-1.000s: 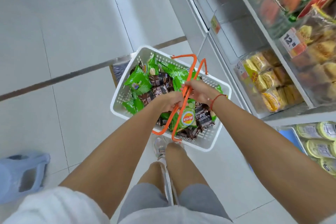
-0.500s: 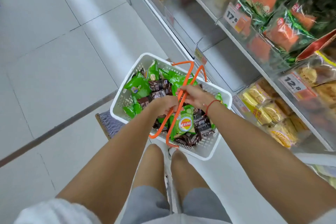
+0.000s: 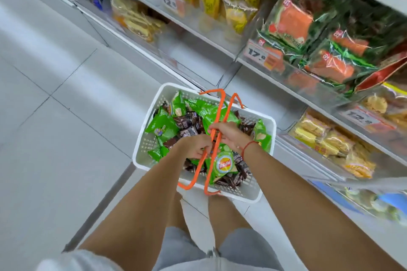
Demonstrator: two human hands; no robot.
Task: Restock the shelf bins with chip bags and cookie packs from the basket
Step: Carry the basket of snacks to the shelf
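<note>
Since a second ago the view has swung up toward the shelving: more shelf tiers now fill the upper right, and the basket (image 3: 204, 136) sits lower centre, still carried over the pale tiled floor (image 3: 55, 127) in front of the person's legs. It is a white plastic basket with perforated walls and two thin orange handles (image 3: 218, 130) raised together over its middle. It is heaped with green chip bags (image 3: 164, 127), one near the front showing a round yellow-and-red logo, and dark brown cookie packs (image 3: 187, 124) mixed among them. The left hand (image 3: 195, 146) has its fingers curled round one orange handle; the right hand (image 3: 230, 134), with a red string bracelet (image 3: 247, 146) at the wrist, has its fingers clamped on the handles just beside it. To the right, the shelf bins (image 3: 293, 72) hold yellow packs, green-and-orange bags and price tags (image 3: 262, 56) reading 12 and 17; much of this is motion-blurred.
</note>
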